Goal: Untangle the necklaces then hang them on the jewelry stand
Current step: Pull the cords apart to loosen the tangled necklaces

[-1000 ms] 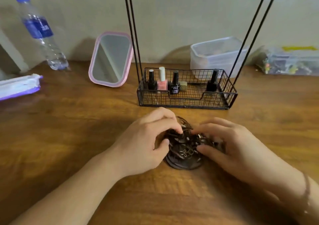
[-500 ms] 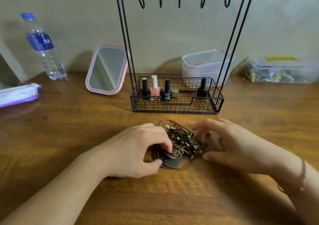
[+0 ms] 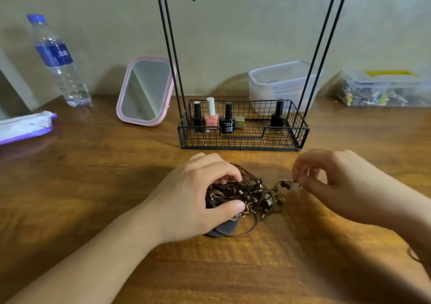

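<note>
L hand clamps necklace tangle on surface, fingers curled round it. R hand pinches loose end, pulled rightward. Stand just behind, hooks bare.

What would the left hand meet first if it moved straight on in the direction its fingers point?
The left hand points right, across the tangled necklaces it grips. Beyond them, it would probably meet the right hand first, though depth is unclear.

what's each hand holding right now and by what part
Left hand grips the tangled necklaces around the main clump; right hand pinches one loose end by its ring.
</note>
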Demonstrator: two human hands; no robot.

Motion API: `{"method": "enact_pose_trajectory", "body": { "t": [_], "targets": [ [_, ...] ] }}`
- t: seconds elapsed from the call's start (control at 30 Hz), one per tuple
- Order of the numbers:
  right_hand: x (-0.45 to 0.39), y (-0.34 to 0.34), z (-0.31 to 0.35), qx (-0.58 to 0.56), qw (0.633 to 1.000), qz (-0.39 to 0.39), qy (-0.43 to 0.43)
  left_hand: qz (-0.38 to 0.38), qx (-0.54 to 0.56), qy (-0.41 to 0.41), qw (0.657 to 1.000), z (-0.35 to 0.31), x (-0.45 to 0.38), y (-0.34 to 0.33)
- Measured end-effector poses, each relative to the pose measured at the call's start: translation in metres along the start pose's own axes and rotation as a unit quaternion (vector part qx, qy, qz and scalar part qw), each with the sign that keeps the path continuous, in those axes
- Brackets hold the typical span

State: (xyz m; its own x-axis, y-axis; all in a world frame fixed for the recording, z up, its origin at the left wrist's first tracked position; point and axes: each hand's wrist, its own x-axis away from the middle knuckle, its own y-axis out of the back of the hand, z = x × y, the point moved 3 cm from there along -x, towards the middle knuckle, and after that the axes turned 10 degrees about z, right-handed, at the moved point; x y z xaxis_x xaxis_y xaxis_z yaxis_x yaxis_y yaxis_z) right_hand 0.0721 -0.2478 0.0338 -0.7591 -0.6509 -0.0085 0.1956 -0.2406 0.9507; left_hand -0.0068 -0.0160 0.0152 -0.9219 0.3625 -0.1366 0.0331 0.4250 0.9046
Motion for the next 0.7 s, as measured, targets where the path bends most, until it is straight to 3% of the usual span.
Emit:
{"method": "enact_pose_trajectory", "body": {
  "t": [0.13, 0.27, 0.37, 0.6, 0.7],
  "targets": [
    [0.000, -0.006, 0.002, 0.056, 0.998, -0.024, 0.008, 0.075, -0.032, 0.000, 0.997, -0.001, -0.001, -0.010],
    [0.003, -0.007, 0.028, -0.034, 0.996, 0.000, 0.085, 0.059, -0.027, -0.005, 0.998, -0.003, 0.000, -0.006],
    [0.002, -0.019, 0.033, 0.020, 0.997, 0.031, 0.069, 0.068, -0.012, 0.001, 0.998, -0.004, -0.001, -0.005],
    [0.004, -0.013, 0.032, 0.015, 0.999, -0.015, 0.042, 0.036, 0.017, 0.027, 0.999, -0.004, -0.001, -0.002],
    [0.005, -0.014, 0.037, 0.001, 0.999, 0.004, 0.049, 0.032, -0.011, 0.021, 0.999, -0.007, -0.001, -0.007]
  ]
}}
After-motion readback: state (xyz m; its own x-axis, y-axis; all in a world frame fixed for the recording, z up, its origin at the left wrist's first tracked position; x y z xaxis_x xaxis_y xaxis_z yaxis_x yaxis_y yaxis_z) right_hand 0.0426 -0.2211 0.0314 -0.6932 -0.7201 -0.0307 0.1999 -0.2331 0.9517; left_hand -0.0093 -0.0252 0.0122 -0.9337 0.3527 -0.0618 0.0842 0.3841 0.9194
